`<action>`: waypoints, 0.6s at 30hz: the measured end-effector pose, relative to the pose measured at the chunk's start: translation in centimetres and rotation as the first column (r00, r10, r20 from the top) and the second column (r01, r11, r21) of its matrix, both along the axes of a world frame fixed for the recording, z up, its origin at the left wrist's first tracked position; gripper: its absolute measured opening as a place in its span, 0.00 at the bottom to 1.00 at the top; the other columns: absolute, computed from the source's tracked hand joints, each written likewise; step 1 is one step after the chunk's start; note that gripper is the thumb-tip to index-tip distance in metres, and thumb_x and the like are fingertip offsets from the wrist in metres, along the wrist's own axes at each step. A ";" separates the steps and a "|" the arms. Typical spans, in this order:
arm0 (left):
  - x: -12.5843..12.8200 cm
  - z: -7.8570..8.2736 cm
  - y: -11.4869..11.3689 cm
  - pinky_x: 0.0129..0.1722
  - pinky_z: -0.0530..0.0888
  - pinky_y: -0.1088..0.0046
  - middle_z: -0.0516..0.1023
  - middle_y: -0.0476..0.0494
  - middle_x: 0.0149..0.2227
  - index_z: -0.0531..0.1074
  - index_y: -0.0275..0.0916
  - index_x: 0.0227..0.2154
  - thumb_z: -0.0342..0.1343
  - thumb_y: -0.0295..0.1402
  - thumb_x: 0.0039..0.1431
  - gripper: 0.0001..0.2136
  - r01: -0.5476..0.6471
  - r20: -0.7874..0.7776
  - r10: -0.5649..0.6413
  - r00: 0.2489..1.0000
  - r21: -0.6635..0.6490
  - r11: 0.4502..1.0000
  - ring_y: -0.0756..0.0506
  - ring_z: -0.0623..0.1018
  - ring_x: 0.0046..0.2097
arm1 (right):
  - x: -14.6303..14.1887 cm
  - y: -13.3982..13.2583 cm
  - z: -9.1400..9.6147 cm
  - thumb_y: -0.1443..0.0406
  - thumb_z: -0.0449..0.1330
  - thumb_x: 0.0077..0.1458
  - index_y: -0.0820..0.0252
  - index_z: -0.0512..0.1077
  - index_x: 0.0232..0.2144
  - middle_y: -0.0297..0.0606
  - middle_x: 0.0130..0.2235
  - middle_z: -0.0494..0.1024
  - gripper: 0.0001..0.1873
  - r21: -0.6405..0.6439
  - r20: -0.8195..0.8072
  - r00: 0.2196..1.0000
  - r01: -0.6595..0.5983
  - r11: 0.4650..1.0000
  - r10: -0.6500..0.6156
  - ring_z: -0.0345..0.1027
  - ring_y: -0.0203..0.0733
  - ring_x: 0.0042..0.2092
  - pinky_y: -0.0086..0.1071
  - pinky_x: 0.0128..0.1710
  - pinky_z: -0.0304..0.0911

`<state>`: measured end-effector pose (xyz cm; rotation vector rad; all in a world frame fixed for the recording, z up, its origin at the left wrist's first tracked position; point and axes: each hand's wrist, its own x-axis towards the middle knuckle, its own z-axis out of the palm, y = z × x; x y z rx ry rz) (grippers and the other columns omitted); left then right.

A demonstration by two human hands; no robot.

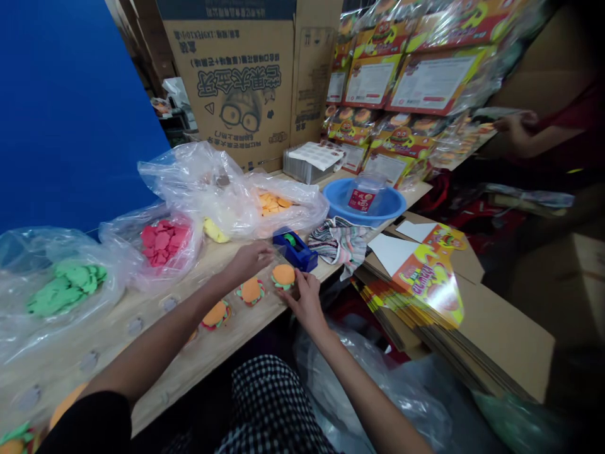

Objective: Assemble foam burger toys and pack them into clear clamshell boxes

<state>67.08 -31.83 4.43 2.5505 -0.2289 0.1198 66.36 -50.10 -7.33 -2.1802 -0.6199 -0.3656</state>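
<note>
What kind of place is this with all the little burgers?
Probably a small packing workshop: burger-shaped pieces lined up on a workbench, a clear bag of pink pieces, and stacked burger-printed packages.

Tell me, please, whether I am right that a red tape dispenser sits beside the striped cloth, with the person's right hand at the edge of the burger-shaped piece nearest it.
Not quite: the tape dispenser is blue, not red, as the head view shows. It does sit beside the striped cloth, and the right hand is at the edge of the burger-shaped piece nearest it.
</note>
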 end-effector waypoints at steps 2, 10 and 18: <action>-0.9 -0.1 -0.6 0.47 0.65 0.72 0.73 0.43 0.44 0.72 0.38 0.37 0.50 0.36 0.53 0.11 0.091 0.037 -0.091 0.995 -0.022 0.996 0.47 0.70 0.46 | 0.0 -0.1 0.4 0.53 0.55 0.49 0.62 0.57 0.52 0.48 0.44 0.61 0.32 -0.005 -0.001 1.000 -0.012 1.000 0.012 0.55 0.49 0.46 0.43 0.46 0.56; -1.7 -2.2 -2.0 0.46 0.66 0.69 0.75 0.43 0.41 0.71 0.39 0.40 0.47 0.34 0.56 0.12 0.265 0.097 -0.253 0.963 -0.140 0.954 0.47 0.72 0.44 | -0.1 -0.1 1.1 0.53 0.55 0.49 0.61 0.62 0.49 0.47 0.43 0.62 0.28 -0.009 0.015 1.000 -0.014 1.000 0.014 0.56 0.49 0.46 0.43 0.45 0.57; 2.4 -2.8 -0.8 0.38 0.67 0.72 0.72 0.42 0.36 0.68 0.34 0.41 0.58 0.37 0.44 0.20 0.102 -0.082 -0.137 0.987 -0.331 0.938 0.47 0.71 0.38 | -0.3 0.4 -0.3 0.53 0.57 0.47 0.61 0.55 0.53 0.48 0.46 0.59 0.34 0.126 -0.007 0.998 0.057 0.990 -0.057 0.54 0.48 0.49 0.42 0.48 0.55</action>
